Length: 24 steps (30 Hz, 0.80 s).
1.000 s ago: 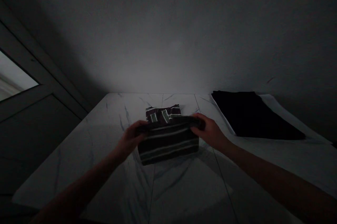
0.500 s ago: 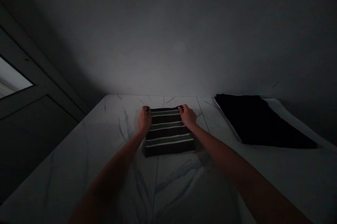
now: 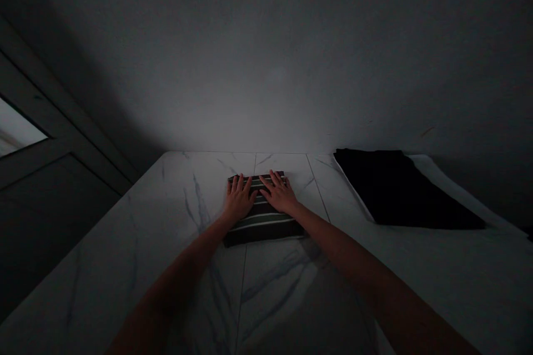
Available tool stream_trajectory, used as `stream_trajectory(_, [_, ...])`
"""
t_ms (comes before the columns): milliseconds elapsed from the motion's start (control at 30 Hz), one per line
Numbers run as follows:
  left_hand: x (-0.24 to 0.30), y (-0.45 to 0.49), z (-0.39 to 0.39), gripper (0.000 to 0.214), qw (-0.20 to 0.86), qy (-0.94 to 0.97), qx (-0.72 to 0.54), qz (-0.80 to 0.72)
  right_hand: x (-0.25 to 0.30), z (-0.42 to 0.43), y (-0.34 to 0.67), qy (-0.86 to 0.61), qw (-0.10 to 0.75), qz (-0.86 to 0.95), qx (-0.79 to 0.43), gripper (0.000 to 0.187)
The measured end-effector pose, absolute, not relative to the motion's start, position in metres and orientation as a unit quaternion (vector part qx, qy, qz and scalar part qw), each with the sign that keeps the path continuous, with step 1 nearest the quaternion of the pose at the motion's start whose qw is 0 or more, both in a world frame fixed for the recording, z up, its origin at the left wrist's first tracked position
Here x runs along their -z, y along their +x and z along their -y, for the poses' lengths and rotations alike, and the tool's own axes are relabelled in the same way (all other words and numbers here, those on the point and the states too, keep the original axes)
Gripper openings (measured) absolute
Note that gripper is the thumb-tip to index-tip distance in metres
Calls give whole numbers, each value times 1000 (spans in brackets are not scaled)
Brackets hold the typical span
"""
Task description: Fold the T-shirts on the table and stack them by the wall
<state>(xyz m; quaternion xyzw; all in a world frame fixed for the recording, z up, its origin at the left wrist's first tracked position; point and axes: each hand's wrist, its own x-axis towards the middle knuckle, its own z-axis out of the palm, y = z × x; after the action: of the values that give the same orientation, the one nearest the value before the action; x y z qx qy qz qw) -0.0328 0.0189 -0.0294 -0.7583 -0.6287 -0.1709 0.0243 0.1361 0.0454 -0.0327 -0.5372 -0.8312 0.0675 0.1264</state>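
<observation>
A dark cloth with pale and green stripes (image 3: 266, 221) lies folded into a flat rectangle on the marble-patterned surface (image 3: 158, 244). My left hand (image 3: 240, 197) rests flat on its far left part, fingers spread and pointing away from me. Across from it, my right hand (image 3: 280, 194) lies on the far right part, also with fingers spread. Both palms touch the cloth, and the two thumbs come close together near its middle. The hands cover some of the stripes. What kind of garment or cloth it is I cannot tell.
To the right, a black cloth (image 3: 400, 191) lies flat, with something white (image 3: 435, 171) showing from under its edge. A grey wall (image 3: 266, 66) rises behind the surface. At the far left stands a panelled door (image 3: 62, 146) with a bright pane. The light is dim.
Both hands have let go of the cloth's far corners and moved inward. They now lie open on top of it. The view has shifted slightly.
</observation>
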Motion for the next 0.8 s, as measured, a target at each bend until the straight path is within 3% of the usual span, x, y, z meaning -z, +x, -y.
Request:
stream_trajectory(233, [20, -36, 7, 60, 27, -748, 140, 648, 17, -18, 141, -563, 112, 815, -81, 65])
stream_trajectory(433, [34, -52, 87, 54, 20, -834, 138, 534, 39, 63, 166, -435, 163, 884, -53, 56])
stream_trajectory(567, [47, -67, 93, 53, -60, -808, 172, 560, 50, 65, 177, -451, 160, 870, -118, 56])
stream_trajectory(667, [46, -82, 79, 59, -136, -719, 301, 611, 42, 46, 184, -489, 232, 820, -186, 52])
stream_trajectory(800, [30, -95, 56, 62, -339, -503, 441, 662, 23, 16, 191, -614, 262, 706, -236, 41])
